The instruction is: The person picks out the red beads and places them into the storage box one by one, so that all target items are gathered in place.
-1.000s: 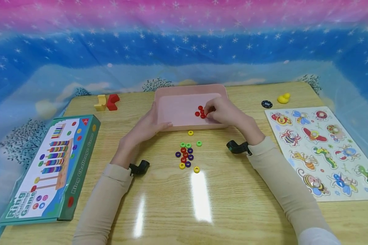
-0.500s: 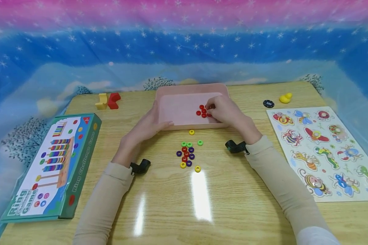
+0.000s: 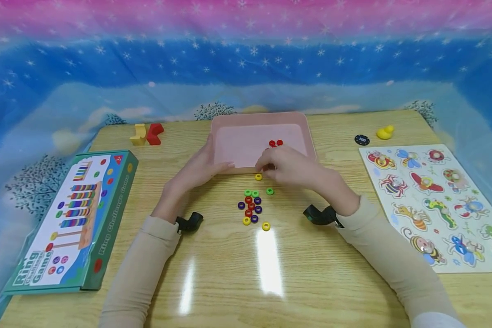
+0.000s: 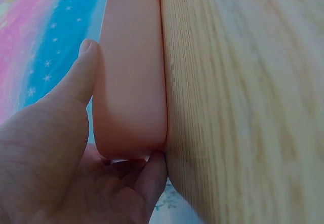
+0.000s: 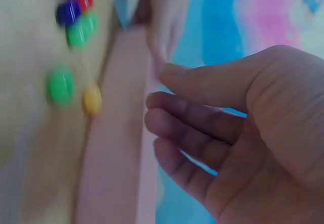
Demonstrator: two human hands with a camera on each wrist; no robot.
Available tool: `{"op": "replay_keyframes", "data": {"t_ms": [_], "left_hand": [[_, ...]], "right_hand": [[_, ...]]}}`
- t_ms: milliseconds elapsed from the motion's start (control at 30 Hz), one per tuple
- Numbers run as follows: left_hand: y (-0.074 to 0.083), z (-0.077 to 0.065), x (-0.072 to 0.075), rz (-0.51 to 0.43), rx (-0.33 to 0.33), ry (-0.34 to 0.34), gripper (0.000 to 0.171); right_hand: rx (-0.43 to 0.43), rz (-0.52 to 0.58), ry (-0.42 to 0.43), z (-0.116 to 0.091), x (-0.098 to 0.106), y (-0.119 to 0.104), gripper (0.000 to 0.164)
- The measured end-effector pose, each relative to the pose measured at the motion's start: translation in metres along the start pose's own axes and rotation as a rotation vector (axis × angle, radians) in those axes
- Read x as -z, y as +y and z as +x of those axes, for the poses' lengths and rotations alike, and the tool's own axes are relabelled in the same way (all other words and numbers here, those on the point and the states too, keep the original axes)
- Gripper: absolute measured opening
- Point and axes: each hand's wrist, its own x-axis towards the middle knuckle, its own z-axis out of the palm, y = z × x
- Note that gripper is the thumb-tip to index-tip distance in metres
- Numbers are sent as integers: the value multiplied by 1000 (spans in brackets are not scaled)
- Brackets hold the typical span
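A shallow pink tray (image 3: 238, 141) stands at the back middle of the table. My left hand (image 3: 194, 168) grips its left front corner, thumb over the rim and fingers around the end wall (image 4: 134, 82). Over the tray's front right rim is my right hand (image 3: 291, 168), loosely bent, with no object between thumb and fingers in the right wrist view. It partly hides several red rings (image 3: 279, 142) inside the tray. A yellow ring (image 3: 258, 176) lies just below its fingertips, against the front wall. Nearer me are green rings (image 3: 269, 191), purple rings (image 3: 258, 209) and more red rings (image 3: 251, 206).
A Ring Challenge Game box (image 3: 74, 223) lies at the left. Yellow (image 3: 139, 135) and red (image 3: 154, 134) blocks stand behind it. At the right are an insect puzzle board (image 3: 430, 200), a black chip (image 3: 362, 140) and a yellow toy duck (image 3: 385, 132).
My right hand has left the red rings inside the tray and come forward and left, over the front rim. My left hand keeps its grip on the tray. The view has shifted slightly.
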Motion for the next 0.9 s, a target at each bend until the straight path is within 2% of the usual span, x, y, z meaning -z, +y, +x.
{"op": "replay_keyframes", "data": {"t_ms": [133, 300, 567, 900], "left_hand": [[0, 0, 0, -14, -23, 0, 108], [0, 0, -1, -52, -87, 9, 103], [0, 1, 0, -47, -115, 16, 101], [0, 0, 0, -67, -126, 17, 98]], "right_hand": [[44, -12, -82, 1, -17, -17, 16], [82, -65, -125, 3, -35, -24, 19], [129, -156, -102, 4, -46, -25, 15], [134, -145, -103, 6, -52, -28, 12]]}}
